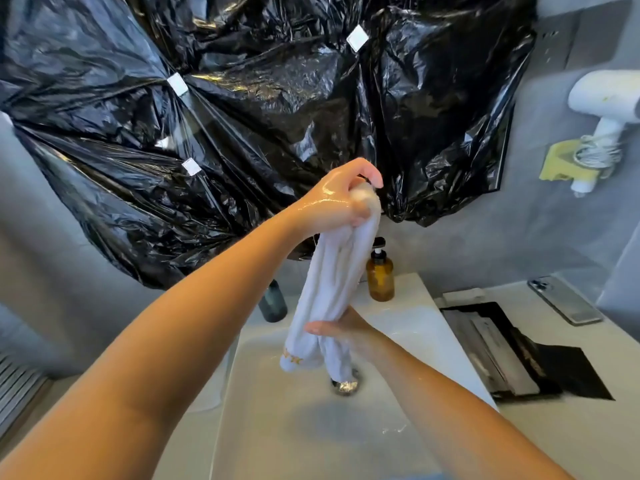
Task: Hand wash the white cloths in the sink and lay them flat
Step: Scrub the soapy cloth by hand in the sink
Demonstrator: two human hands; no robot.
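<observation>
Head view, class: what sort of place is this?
Probably a bathroom: a white sink beneath the white cloth, an amber pump bottle beside it, and a wall-mounted hair dryer.

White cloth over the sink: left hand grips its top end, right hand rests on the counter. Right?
Not quite. The head view shows the right hand gripping the white cloth lower down, not resting on the counter. The left hand does grip its top end, over the white sink.
</observation>
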